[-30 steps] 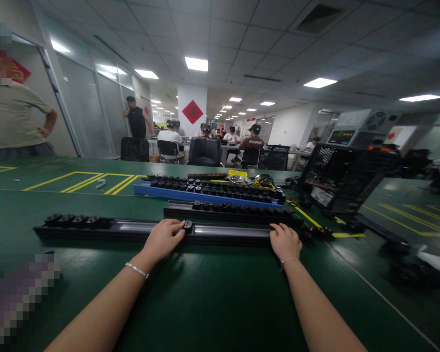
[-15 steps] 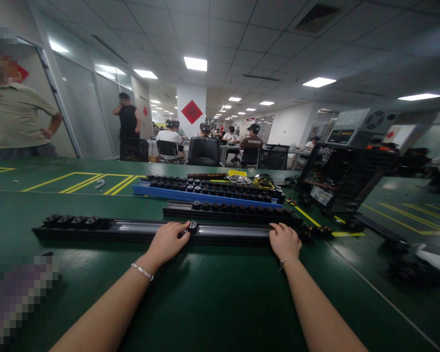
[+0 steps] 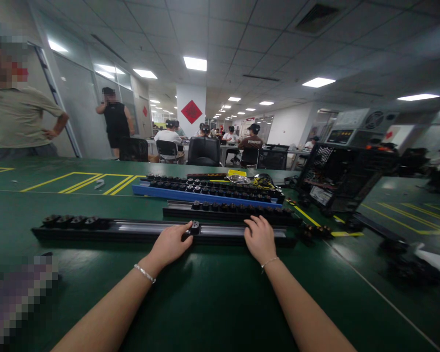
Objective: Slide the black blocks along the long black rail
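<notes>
- From where I stand, the left hand has its thumb and forefinger against a small black block with a grey top; I can't tell whether it is pinched or merely touched.
- The right hand lies over the same rail farther right, palm down, fingers loosely spread, with nothing visible in its grasp.
- A silvery bracelet circles the left wrist; a thinner silvery chain circles the right.
- That block sits partway along a long black rail with a shiny grey channel, which lies crosswise on the dark green counter.
- Four dark chunky blocks sit in a row at the rail's left end.
- Just beyond lies a shorter black rail lined with dark round pieces.
- Behind that, a bright blue strip runs along more rows of dark pieces.
- Loose black parts lie near the long rail's right end.
- Farther right stands an open black computer case, a grey metal box with a fan grille on top.
- Across the counter, a person in a beige shirt stands, hand on hip.
</notes>
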`<action>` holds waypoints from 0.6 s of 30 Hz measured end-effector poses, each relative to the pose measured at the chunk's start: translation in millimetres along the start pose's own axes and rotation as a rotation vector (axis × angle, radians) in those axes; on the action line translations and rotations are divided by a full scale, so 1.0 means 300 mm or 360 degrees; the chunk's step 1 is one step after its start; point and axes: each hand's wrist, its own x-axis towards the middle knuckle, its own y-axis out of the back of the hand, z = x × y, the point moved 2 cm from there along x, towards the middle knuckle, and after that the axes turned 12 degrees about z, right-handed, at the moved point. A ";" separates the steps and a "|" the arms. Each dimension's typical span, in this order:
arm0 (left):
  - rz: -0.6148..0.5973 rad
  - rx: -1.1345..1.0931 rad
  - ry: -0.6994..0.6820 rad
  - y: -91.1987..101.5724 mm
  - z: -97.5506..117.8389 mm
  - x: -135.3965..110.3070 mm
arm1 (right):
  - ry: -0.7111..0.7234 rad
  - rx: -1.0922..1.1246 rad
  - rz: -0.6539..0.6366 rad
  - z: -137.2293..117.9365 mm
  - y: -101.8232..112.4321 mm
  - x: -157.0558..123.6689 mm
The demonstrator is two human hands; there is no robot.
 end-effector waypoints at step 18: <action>-0.0016 0.0066 -0.0091 -0.024 0.018 -0.008 | 0.0563 0.0422 -0.0519 -0.348 -0.040 -0.113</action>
